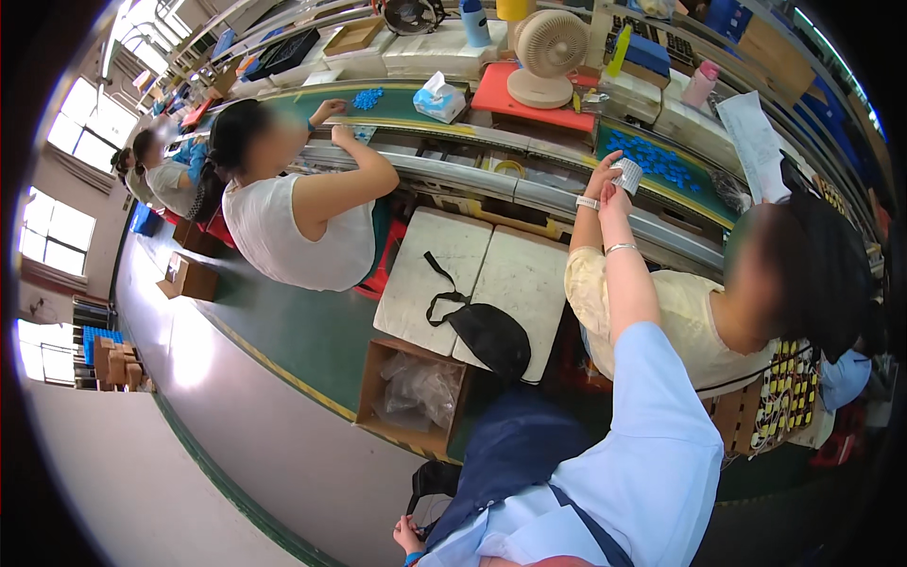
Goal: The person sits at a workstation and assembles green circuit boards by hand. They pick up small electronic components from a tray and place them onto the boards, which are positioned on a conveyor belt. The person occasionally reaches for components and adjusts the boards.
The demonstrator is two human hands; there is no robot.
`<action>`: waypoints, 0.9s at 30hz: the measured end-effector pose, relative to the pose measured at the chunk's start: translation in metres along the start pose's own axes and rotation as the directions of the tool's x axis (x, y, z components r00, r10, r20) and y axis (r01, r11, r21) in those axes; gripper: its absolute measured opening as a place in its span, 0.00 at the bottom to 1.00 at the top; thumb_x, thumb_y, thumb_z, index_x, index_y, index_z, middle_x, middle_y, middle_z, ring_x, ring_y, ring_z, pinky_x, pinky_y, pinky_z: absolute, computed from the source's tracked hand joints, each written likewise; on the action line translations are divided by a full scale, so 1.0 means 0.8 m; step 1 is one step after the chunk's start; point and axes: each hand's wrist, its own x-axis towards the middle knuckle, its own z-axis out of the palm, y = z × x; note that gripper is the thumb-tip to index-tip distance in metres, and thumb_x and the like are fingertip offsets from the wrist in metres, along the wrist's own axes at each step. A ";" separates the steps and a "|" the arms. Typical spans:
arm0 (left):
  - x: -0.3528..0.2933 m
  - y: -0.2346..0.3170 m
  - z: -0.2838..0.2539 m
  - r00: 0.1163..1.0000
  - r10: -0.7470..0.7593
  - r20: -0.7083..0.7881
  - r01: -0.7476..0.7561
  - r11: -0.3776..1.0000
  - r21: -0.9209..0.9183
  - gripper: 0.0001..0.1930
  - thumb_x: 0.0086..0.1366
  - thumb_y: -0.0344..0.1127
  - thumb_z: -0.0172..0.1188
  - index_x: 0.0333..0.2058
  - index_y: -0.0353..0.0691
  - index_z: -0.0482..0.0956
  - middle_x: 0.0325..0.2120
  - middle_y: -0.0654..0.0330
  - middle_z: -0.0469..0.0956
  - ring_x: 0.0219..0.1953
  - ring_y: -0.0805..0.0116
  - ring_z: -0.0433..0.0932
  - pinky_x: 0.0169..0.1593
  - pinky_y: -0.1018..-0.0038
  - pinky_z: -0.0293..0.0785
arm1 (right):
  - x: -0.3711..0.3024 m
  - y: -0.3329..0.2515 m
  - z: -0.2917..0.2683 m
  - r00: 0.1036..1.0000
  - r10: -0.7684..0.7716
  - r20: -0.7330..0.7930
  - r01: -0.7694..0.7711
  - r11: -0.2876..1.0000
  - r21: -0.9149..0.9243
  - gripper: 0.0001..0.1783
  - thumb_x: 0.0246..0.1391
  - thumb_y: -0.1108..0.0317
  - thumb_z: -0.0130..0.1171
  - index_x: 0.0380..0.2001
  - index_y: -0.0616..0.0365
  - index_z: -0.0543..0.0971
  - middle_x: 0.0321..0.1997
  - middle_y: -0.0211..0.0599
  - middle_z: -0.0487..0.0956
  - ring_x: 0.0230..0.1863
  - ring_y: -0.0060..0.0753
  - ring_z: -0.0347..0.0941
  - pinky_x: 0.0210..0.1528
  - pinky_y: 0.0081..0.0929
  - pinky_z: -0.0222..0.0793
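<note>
Right hand: the person's right hand, at the end of a stretched arm in a light blue sleeve, has its fingers at the lower edge of a white printed piece; whether it grasps the piece or only touches it, I cannot tell.
White printed piece: small and pale, held up in front of the conveyor line, beside the right hand and a co-worker's hand.
Left hand: low in view, the left hand is partly curled against a black strapped item; its grip is too small to make out.
Right-side co-worker: a person in a pale yellow top, with a white wristband.
Conveyor belt: a green belt bearing scattered blue pieces just beyond the two hands.
Above the line: a beige fan on a red board, a tissue pack to its left.
White boxes: two pale blocks side by side, a black waist bag lying across them.
Cardboard box: an open carton containing clear plastic bags.
Left-side co-worker: a seated person in a white top, arms over the line near a blue heap.
</note>
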 end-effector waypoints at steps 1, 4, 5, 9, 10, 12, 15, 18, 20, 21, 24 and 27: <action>0.005 0.004 -0.005 1.000 0.014 0.005 -0.014 1.000 0.015 0.13 0.62 0.39 0.53 0.24 0.35 0.73 0.10 0.66 0.64 0.10 0.80 0.59 0.13 0.83 0.52 | -0.011 -0.003 0.000 1.000 -0.023 -0.008 0.023 0.999 -0.026 0.03 0.53 0.73 0.50 0.30 0.61 0.70 0.27 0.34 0.76 0.27 0.26 0.75 0.24 0.17 0.72; 0.036 -0.008 -0.012 0.996 0.020 0.086 -0.027 0.997 0.074 0.13 0.61 0.38 0.53 0.24 0.35 0.73 0.10 0.66 0.64 0.10 0.80 0.59 0.13 0.83 0.52 | -0.034 -0.008 -0.008 0.996 -0.040 0.082 0.045 0.997 -0.059 0.02 0.47 0.74 0.55 0.25 0.59 0.72 0.23 0.33 0.73 0.22 0.25 0.72 0.21 0.16 0.70; 0.044 -0.009 -0.018 0.993 0.027 0.117 -0.036 0.997 0.074 0.12 0.61 0.38 0.53 0.24 0.35 0.73 0.10 0.66 0.64 0.10 0.80 0.59 0.13 0.83 0.52 | -0.063 0.013 0.002 0.991 0.000 0.135 -0.006 0.999 0.045 0.06 0.38 0.77 0.52 0.14 0.55 0.69 0.14 0.29 0.68 0.15 0.24 0.67 0.14 0.14 0.61; 0.089 -0.012 -0.044 0.967 0.056 0.250 -0.102 0.979 0.175 0.12 0.60 0.37 0.53 0.24 0.34 0.73 0.11 0.65 0.66 0.10 0.80 0.60 0.13 0.84 0.54 | -0.259 0.030 -0.071 0.800 0.073 0.596 0.080 0.971 -0.226 0.04 0.53 0.68 0.50 0.30 0.56 0.71 0.22 0.31 0.74 0.20 0.19 0.69 0.21 0.14 0.65; 0.103 -0.014 -0.045 0.952 0.061 0.301 -0.129 0.969 0.212 0.12 0.60 0.37 0.53 0.24 0.34 0.73 0.11 0.65 0.66 0.10 0.80 0.61 0.13 0.84 0.55 | -0.310 0.030 -0.109 0.726 0.031 0.687 0.203 0.945 -0.256 0.06 0.54 0.66 0.49 0.33 0.55 0.71 0.22 0.30 0.74 0.20 0.17 0.66 0.23 0.14 0.62; 0.127 -0.013 -0.049 0.922 0.028 0.386 -0.152 0.943 0.295 0.11 0.60 0.36 0.53 0.24 0.34 0.73 0.11 0.64 0.67 0.11 0.79 0.62 0.13 0.84 0.56 | -0.391 0.024 -0.205 0.660 0.189 0.727 0.199 0.889 -0.412 0.09 0.57 0.62 0.48 0.35 0.56 0.70 0.23 0.28 0.73 0.21 0.15 0.66 0.24 0.14 0.61; 0.137 -0.024 -0.047 0.882 -0.025 0.471 -0.203 0.881 0.427 0.12 0.59 0.35 0.53 0.23 0.32 0.74 0.10 0.63 0.67 0.11 0.77 0.64 0.13 0.81 0.59 | -0.492 -0.009 -0.371 0.602 0.438 0.668 0.165 0.750 -0.641 0.08 0.58 0.65 0.47 0.38 0.56 0.71 0.24 0.29 0.74 0.25 0.16 0.69 0.28 0.15 0.65; 0.133 -0.033 -0.042 0.803 -0.032 0.595 -0.356 0.775 0.521 0.11 0.57 0.35 0.54 0.22 0.31 0.75 0.11 0.61 0.70 0.11 0.73 0.68 0.15 0.80 0.63 | -0.532 -0.038 -0.562 0.768 0.421 0.483 0.113 0.654 -0.748 0.09 0.57 0.68 0.47 0.40 0.58 0.71 0.27 0.32 0.75 0.26 0.19 0.70 0.29 0.15 0.66; 0.266 -0.118 -0.053 0.804 -0.006 0.594 -0.400 0.735 0.548 0.10 0.53 0.34 0.56 0.20 0.31 0.75 0.12 0.59 0.71 0.14 0.72 0.70 0.17 0.77 0.66 | -0.563 -0.051 -0.664 0.865 0.339 0.371 0.078 0.639 -0.766 0.09 0.55 0.71 0.48 0.40 0.59 0.71 0.27 0.34 0.76 0.26 0.20 0.71 0.28 0.16 0.66; 0.310 -0.148 -0.055 0.800 0.009 0.600 -0.426 0.713 0.557 0.10 0.51 0.33 0.57 0.19 0.31 0.75 0.12 0.58 0.71 0.15 0.72 0.71 0.18 0.76 0.67 | -0.577 -0.060 -0.714 0.914 0.276 0.296 0.057 0.637 -0.769 0.09 0.54 0.73 0.48 0.39 0.59 0.71 0.27 0.34 0.76 0.26 0.21 0.71 0.28 0.16 0.67; 0.299 -0.181 -0.018 0.541 0.193 0.819 -0.832 0.266 0.487 0.11 0.41 0.34 0.59 0.16 0.29 0.75 0.11 0.54 0.72 0.19 0.72 0.74 0.25 0.70 0.72 | -0.614 -0.116 -0.906 0.999 0.044 -0.013 -0.038 0.629 -0.777 0.09 0.53 0.74 0.48 0.38 0.59 0.71 0.26 0.34 0.76 0.24 0.21 0.72 0.26 0.16 0.67; 0.258 -0.222 0.002 0.606 0.191 0.772 -0.793 0.222 0.568 0.11 0.39 0.35 0.58 0.14 0.30 0.74 0.11 0.52 0.72 0.19 0.68 0.75 0.26 0.67 0.71 | -0.685 -0.168 -1.039 0.971 -0.090 -0.223 -0.082 0.749 -0.658 0.10 0.52 0.75 0.47 0.39 0.58 0.70 0.26 0.34 0.76 0.24 0.20 0.71 0.26 0.17 0.67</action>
